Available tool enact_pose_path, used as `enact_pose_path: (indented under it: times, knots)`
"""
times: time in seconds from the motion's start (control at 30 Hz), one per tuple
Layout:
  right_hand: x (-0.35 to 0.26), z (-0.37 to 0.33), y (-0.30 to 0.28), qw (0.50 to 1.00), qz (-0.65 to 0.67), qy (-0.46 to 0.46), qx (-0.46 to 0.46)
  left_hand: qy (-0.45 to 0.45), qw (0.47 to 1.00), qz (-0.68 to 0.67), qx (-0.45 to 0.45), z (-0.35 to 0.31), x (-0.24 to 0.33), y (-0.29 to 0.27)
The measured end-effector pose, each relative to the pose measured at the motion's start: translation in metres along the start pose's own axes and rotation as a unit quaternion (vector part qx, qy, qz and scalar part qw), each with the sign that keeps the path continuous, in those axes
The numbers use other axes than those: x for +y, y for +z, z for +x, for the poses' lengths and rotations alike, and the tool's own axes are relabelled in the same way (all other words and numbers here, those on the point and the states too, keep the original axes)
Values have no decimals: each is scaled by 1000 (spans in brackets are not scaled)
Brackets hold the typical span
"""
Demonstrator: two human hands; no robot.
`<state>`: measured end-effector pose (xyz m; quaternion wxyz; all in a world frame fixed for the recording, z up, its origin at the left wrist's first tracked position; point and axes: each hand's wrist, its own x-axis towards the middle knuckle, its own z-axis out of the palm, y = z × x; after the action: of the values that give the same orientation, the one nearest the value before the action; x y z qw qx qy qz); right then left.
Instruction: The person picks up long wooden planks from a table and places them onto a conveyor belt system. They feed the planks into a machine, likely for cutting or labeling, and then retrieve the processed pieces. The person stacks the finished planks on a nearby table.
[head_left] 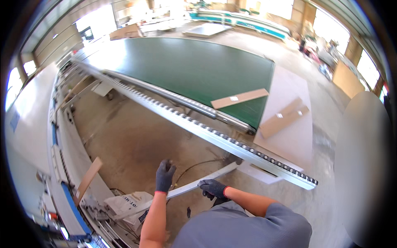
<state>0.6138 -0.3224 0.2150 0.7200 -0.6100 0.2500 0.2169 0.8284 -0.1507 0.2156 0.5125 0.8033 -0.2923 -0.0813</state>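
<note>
My left hand (164,178), in a dark grey glove with a red cuff, is raised over the bare floor. Its fingers are curled together, and I cannot make out anything in them. Lower and to the right, my right hand (214,189) wears the same kind of glove. Its fingers bend inward beside a pale metal crossbar (186,188), and what they hold, if anything, is hidden. I cannot tell whether this hand touches the crossbar. Ahead of both hands, a long metal rail with a row of small rollers (194,126) runs diagonally.
Beyond the rail lies a wide green belt table (186,62) with a brown strip (240,98) on it. More brown strips (284,118) rest on a pale board (289,89). A printed white sack (128,203) and a leaning brown strip (88,180) are at left. A curved grey surface (362,165) stands at right.
</note>
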Motion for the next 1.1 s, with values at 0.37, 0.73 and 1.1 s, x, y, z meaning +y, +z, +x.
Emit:
enact_pose_path:
  times: [0.37,0.73,1.1]
  knots:
    - [62,-158,-240,950,274,-122,91,131,916,279,-256,289,75,375]
    - [95,-192,-297,847,383,-199,310,211,845,368,-327,307,87,529]
    - [75,5,-470,851,-190,-71,485,85,943,119,-299,209,115,458]
